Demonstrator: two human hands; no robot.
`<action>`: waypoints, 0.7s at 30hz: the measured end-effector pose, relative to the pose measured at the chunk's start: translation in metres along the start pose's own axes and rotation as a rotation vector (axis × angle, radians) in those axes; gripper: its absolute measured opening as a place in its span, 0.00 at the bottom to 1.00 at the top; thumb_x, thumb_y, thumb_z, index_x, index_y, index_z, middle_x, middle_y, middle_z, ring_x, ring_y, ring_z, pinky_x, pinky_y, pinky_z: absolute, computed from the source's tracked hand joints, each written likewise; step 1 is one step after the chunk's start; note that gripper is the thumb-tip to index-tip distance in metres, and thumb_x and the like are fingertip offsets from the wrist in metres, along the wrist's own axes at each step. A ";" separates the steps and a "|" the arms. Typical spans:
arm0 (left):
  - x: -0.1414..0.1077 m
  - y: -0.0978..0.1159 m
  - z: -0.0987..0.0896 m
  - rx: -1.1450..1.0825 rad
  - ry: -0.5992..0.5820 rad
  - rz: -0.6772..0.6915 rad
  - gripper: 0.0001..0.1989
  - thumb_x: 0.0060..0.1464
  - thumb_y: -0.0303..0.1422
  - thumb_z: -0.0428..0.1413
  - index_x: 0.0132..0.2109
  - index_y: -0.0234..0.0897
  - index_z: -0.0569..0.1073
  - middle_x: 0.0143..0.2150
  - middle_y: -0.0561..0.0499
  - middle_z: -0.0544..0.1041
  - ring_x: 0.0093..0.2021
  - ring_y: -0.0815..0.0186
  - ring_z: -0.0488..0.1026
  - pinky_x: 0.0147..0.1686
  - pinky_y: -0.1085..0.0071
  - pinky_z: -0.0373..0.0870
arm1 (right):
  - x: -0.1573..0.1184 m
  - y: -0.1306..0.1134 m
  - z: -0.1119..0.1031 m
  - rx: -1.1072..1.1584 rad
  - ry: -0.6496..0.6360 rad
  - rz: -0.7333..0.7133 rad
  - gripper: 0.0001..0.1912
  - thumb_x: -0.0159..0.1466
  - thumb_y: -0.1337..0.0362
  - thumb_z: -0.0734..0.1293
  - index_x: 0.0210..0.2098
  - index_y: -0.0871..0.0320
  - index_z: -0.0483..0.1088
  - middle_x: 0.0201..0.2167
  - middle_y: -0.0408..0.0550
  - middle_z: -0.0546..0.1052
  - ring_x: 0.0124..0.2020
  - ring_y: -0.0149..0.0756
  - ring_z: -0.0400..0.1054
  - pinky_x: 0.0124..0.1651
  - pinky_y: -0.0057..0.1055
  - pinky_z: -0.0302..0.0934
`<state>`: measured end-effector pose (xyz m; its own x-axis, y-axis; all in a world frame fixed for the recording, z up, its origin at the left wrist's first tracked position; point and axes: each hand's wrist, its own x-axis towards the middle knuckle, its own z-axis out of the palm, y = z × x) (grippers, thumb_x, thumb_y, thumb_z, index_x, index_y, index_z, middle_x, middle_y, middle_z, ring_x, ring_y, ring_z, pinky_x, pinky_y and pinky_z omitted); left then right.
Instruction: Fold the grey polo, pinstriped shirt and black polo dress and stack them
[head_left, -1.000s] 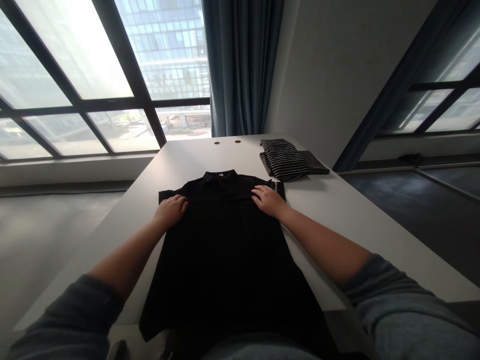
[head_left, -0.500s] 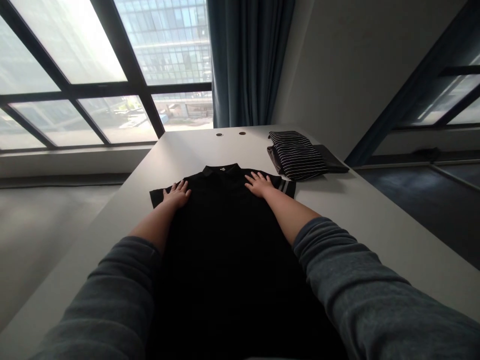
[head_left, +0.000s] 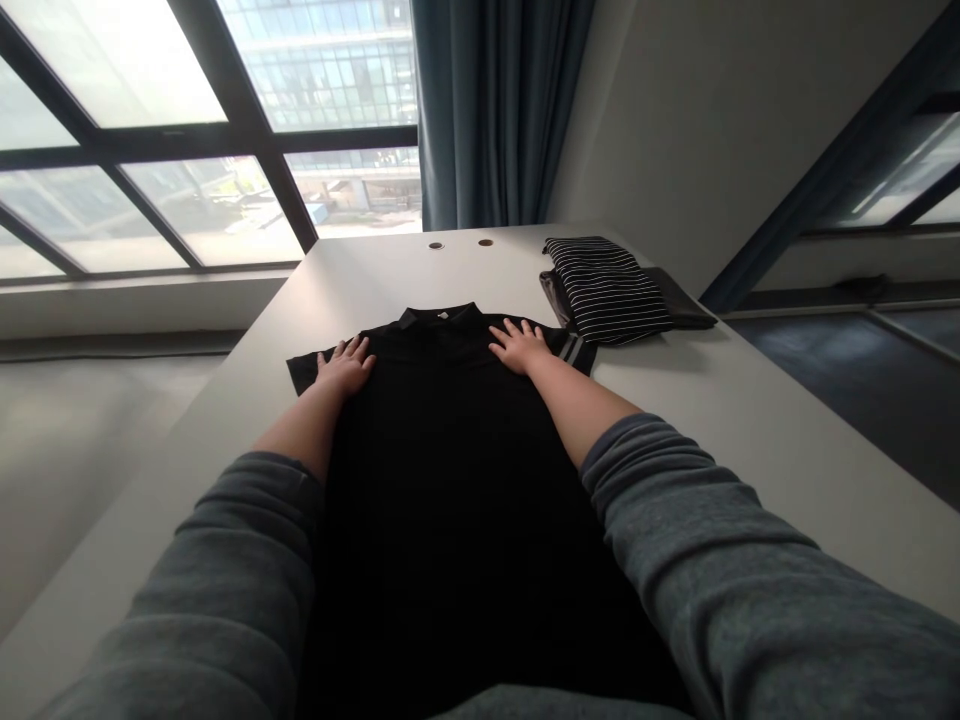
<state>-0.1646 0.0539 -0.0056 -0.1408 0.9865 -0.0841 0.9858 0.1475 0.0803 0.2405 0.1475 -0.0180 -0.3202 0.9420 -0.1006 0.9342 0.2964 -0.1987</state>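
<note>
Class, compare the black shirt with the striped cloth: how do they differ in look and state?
The black shirt is spread out, while the striped cloth is folded.
The black shirt is mostly plain, with pale bands on one sleeve; the striped cloth has thin light lines across it.
The left hand and right hand rest on the black shirt; neither touches the striped cloth.
Both are dark fabric.

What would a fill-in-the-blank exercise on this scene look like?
The left hand and right hand rest on a ____ collared fabric shirt.
The folded black-and-white striped cloth lies nearer the ____ hand.
The flat white table has ____ round holes.
The tall fabric curtain is coloured ____.
Missing words: black; right; two; blue.
</note>
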 end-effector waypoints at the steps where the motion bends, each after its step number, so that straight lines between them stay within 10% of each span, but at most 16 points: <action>1: -0.004 0.002 -0.001 0.003 0.018 0.011 0.36 0.71 0.51 0.35 0.80 0.44 0.47 0.81 0.46 0.45 0.79 0.44 0.43 0.72 0.32 0.42 | -0.002 -0.001 -0.001 -0.004 0.000 -0.001 0.37 0.75 0.40 0.51 0.79 0.43 0.46 0.81 0.47 0.40 0.79 0.67 0.33 0.75 0.67 0.29; 8: -0.033 0.072 -0.022 0.013 0.271 0.182 0.23 0.68 0.38 0.48 0.64 0.44 0.75 0.65 0.41 0.75 0.66 0.45 0.66 0.65 0.46 0.59 | -0.017 -0.033 -0.016 -0.096 0.153 -0.086 0.27 0.75 0.53 0.59 0.70 0.49 0.67 0.77 0.55 0.55 0.77 0.64 0.41 0.72 0.72 0.34; 14: -0.017 0.150 -0.031 -0.217 0.082 0.073 0.14 0.63 0.42 0.57 0.50 0.48 0.84 0.52 0.45 0.83 0.54 0.50 0.77 0.52 0.60 0.70 | -0.001 -0.091 -0.021 0.157 0.254 -0.189 0.17 0.71 0.67 0.63 0.49 0.54 0.83 0.51 0.52 0.81 0.54 0.44 0.73 0.60 0.35 0.65; 21: -0.016 0.155 -0.014 -0.307 0.075 -0.041 0.15 0.59 0.42 0.62 0.52 0.49 0.82 0.53 0.47 0.83 0.52 0.55 0.78 0.47 0.65 0.71 | 0.015 -0.093 0.003 0.242 0.201 -0.355 0.16 0.69 0.68 0.68 0.52 0.51 0.83 0.50 0.50 0.77 0.50 0.39 0.73 0.57 0.30 0.66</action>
<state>-0.0108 0.0622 0.0218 -0.1975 0.9801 -0.0214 0.9071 0.1910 0.3751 0.1481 0.1337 -0.0042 -0.5543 0.8079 0.2002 0.7014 0.5828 -0.4103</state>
